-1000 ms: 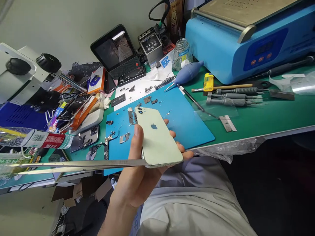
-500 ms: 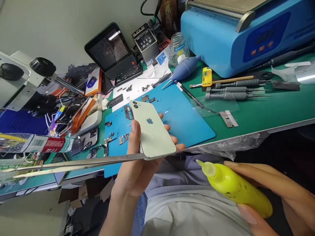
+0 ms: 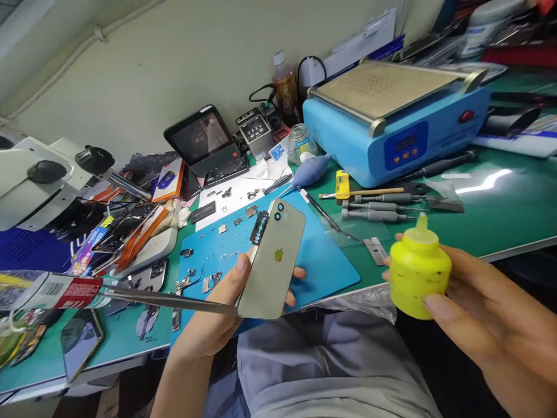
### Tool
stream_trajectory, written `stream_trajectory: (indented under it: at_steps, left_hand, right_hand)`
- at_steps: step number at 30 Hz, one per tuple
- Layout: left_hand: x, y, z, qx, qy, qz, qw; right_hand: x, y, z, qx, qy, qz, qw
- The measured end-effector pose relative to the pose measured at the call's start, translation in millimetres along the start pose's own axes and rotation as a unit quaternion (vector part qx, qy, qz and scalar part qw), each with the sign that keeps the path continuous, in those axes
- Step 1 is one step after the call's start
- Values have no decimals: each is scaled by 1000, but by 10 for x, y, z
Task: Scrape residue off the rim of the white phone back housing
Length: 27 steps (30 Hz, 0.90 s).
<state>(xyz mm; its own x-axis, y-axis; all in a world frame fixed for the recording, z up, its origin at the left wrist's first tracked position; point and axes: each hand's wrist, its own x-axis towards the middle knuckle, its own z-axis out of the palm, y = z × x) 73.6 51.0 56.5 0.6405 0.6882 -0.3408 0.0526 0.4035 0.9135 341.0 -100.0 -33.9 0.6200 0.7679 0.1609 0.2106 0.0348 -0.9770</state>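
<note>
My left hand (image 3: 226, 307) is closed around a pale green phone (image 3: 274, 267), its back with two camera lenses facing up. A razor blade (image 3: 259, 227) shows at the phone's upper left edge. Long metal tweezers (image 3: 174, 301) are also in this hand, pointing left from the phone's lower end. In my right hand (image 3: 474, 313) is a yellow squeeze bottle (image 3: 420, 273), held upright with its nozzle on top. Thumb and fingers wrap its sides. Beneath the phone lies a blue mat (image 3: 331, 261) with small phone parts on it.
A blue heating plate machine (image 3: 343, 133) stands at the back right. Grey screwdrivers (image 3: 374, 213), a flat blade (image 3: 375, 251) and a blue air blower (image 3: 311, 171) lie before it. On the left are a microscope (image 3: 56, 180), a labelled bottle (image 3: 65, 292) and another phone (image 3: 80, 342).
The yellow bottle has gone from tilted leftward to upright, and a little higher. The phone has turned more upright in my left hand. My view has shifted, showing more of the wall and heating machine.
</note>
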Motion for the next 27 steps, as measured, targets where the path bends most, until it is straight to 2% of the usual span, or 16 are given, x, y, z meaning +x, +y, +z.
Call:
stream_trajectory:
  at_steps: [5, 8, 13, 23, 27]
  left_hand:
    - [68, 133, -90, 73, -48, -13, 996]
    - [95, 191, -128, 120, -39, -4, 992]
    - [117, 205, -183, 162, 0, 6, 987]
    - [201, 119, -157, 163, 12, 8, 987]
    - [245, 110, -159, 140, 12, 15, 990]
  right_hand:
    - [452, -276, 261, 167, -114, 9, 979]
    - [612, -382, 448, 214, -143, 2, 966]
    - [673, -374, 612, 210, -155, 7, 965]
    - [663, -409, 614, 134, -164, 14, 977]
    - [669, -317, 604, 124, -135, 13, 983]
